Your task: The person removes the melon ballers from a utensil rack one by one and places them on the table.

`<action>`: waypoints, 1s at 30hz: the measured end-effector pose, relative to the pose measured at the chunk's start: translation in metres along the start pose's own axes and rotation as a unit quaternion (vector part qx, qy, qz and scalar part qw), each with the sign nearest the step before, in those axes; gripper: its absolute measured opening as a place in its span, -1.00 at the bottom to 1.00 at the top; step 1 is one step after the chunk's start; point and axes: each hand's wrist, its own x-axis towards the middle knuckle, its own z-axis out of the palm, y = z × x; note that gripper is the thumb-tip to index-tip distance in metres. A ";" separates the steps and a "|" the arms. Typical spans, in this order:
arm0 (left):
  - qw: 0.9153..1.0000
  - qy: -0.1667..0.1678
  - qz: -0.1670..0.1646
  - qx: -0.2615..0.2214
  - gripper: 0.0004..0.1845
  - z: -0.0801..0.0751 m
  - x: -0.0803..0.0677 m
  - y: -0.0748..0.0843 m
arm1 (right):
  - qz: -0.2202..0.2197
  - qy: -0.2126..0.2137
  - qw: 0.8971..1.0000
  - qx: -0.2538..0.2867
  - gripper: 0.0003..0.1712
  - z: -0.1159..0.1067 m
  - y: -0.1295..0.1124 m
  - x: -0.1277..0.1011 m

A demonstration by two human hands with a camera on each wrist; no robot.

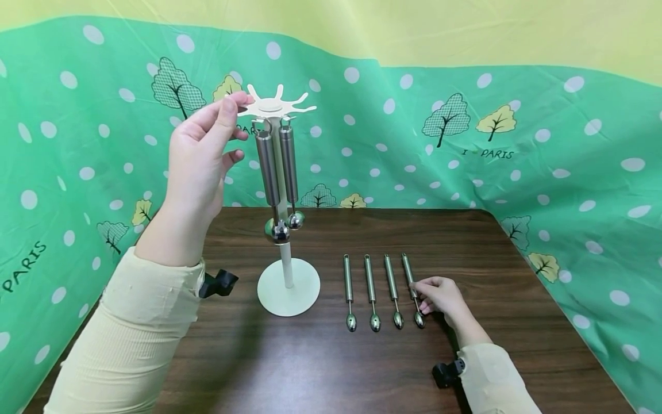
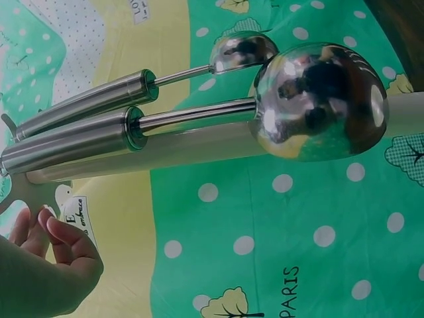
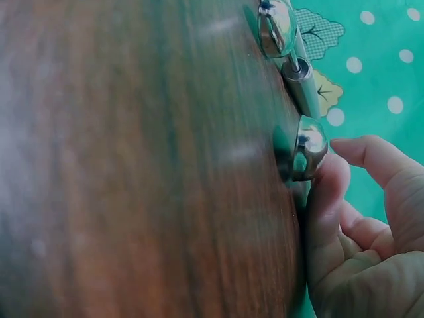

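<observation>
Here, hands (image 1: 199,152) (image 1: 442,296) pinch stand (image 1: 288,293) and utensil (image 1: 407,269).

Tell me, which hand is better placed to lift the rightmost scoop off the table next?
Probably the right hand: it is at the handle of the rightmost scoop, while the left hand holds the top of the white hook stand, farther away.

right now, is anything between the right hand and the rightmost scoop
Nothing visible: the right hand is right at the rightmost scoop, and the three scoops lying beside it are to its left, out of the way.
</observation>
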 end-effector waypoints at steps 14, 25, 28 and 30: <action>1.000 0.010 0.006 0.006 -0.72 0.001 0.001 0.002 | -0.042 0.075 0.995 0.041 -0.45 -0.006 -0.019 -0.001; 0.998 -0.043 0.034 -0.008 -0.61 -0.007 0.000 -0.012 | -0.133 0.097 0.984 0.076 -0.73 0.004 -0.052 -0.013; 0.998 -0.043 0.032 -0.014 -0.59 -0.006 0.001 -0.010 | -0.156 0.094 0.979 0.092 -0.85 0.007 -0.063 -0.019; 0.998 -0.044 0.029 -0.017 -0.58 -0.005 0.002 -0.008 | -0.171 0.089 0.976 0.099 -0.89 0.010 -0.071 -0.023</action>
